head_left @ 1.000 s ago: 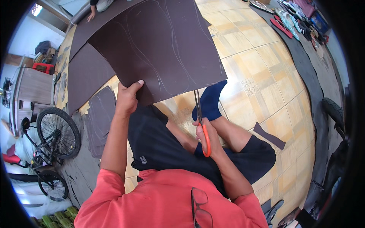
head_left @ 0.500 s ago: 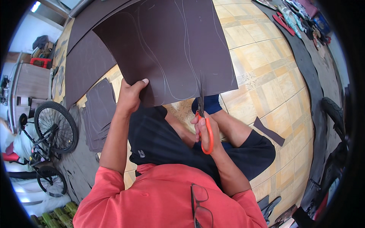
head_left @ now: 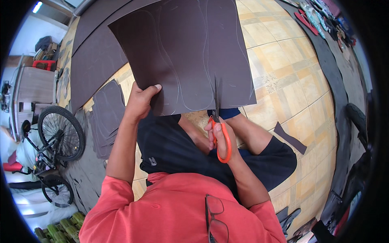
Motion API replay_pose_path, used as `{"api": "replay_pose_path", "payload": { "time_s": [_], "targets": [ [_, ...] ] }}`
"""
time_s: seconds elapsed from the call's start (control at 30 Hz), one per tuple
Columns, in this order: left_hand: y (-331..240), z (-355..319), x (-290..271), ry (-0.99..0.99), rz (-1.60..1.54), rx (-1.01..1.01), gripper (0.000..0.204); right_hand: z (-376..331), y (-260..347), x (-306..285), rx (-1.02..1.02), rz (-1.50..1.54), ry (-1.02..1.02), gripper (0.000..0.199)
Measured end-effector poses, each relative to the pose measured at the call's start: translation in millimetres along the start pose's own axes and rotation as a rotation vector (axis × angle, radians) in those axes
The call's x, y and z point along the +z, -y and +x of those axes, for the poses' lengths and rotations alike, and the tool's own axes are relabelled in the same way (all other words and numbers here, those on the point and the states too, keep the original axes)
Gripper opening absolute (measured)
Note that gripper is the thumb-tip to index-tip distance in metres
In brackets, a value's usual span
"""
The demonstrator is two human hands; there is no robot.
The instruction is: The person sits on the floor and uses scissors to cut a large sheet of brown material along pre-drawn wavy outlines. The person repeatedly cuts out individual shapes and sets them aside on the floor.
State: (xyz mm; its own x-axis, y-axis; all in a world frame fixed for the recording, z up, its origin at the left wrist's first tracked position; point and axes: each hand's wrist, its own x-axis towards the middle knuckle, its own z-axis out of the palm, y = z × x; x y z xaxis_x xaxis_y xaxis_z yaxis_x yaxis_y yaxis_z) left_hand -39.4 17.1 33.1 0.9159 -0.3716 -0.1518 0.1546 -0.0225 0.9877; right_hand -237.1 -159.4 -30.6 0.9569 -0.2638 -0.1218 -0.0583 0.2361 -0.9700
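Note:
My left hand grips the lower left edge of a dark brown sheet, thumb on top and fingers hidden beneath. Pale sole-shaped outlines are drawn across the sheet, which is held up above my crossed legs. My right hand is closed round the orange handles of a pair of scissors. Their dark blades point away from me and lie at the sheet's near edge, between a drawn outline and the right corner. How far the blades are parted is hard to make out.
Cut sole-shaped pieces lie piled at left, beside larger brown sheets. A curved offcut rests on the tiled floor at right. A bicycle stands far left; flip-flops lie at the upper right.
The sheet has shifted slightly right and toward me in the picture, together with my left hand. The scissors stay at its near edge, turned slightly.

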Motion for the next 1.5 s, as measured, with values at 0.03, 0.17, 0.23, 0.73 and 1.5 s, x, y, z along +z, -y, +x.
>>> {"api": "replay_pose_path", "payload": {
  "time_s": [0.03, 0.17, 0.23, 0.73, 1.5],
  "targets": [
    [0.7, 0.3, -3.1, 0.013, -0.001, -0.001, 0.035, -2.5, 9.4, -3.7, 0.035, -0.050, 0.046, 0.050],
    [3.8, 4.2, -9.2, 0.042, 0.011, -0.014, 0.036, -9.7, 17.6, -10.6, 0.116, -0.096, 0.109, 0.054],
    [4.5, 4.6, -8.5, 0.040, 0.023, -0.008, 0.036, -8.6, 15.4, -8.4, 0.131, -0.065, 0.080, 0.053],
    [6.2, 3.8, -10.4, 0.003, 0.043, -0.036, 0.035, -8.0, 9.6, -7.1, 0.121, -0.155, 0.057, 0.050],
    [30.7, -6.4, -17.4, 0.057, 0.309, -0.113, 0.034, 2.3, 14.5, -36.7, 0.515, 0.278, 0.249, 0.053]
  ]
}}
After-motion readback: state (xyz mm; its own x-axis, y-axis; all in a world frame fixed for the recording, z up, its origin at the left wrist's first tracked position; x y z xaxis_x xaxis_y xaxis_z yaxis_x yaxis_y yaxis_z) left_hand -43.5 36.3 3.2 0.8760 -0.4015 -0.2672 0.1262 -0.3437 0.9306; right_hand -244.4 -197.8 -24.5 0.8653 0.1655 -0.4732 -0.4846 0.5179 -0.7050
